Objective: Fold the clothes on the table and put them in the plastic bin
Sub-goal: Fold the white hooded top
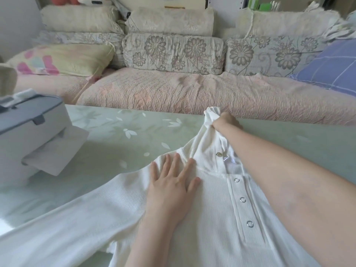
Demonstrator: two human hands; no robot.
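A white ribbed shirt (212,218) is spread across the near half of the table (115,132). Its neck is turned toward the far edge and one long sleeve is stretched out toward the near left corner. A row of metal snap buttons (243,199) can be seen down its placket.

The left hand (171,187) is laid flat on the shirt just below the collar, on the shoulder side, with the fingers straight and spread and nothing gripped. The right hand (227,120) is reached out to the far edge of the table, where a bunched fold of the shirt's upper fabric is clutched in closed fingers and held up off the surface. The fingertips themselves are hidden by the cloth and the back of the hand.

A white plastic bin (28,132) with a grey rim is set at the left edge of the table, well apart from the shirt's body. The table is covered by a pale green cloth with a white floral print. Beyond the far edge a sofa (173,93) with floral cushions is visible.
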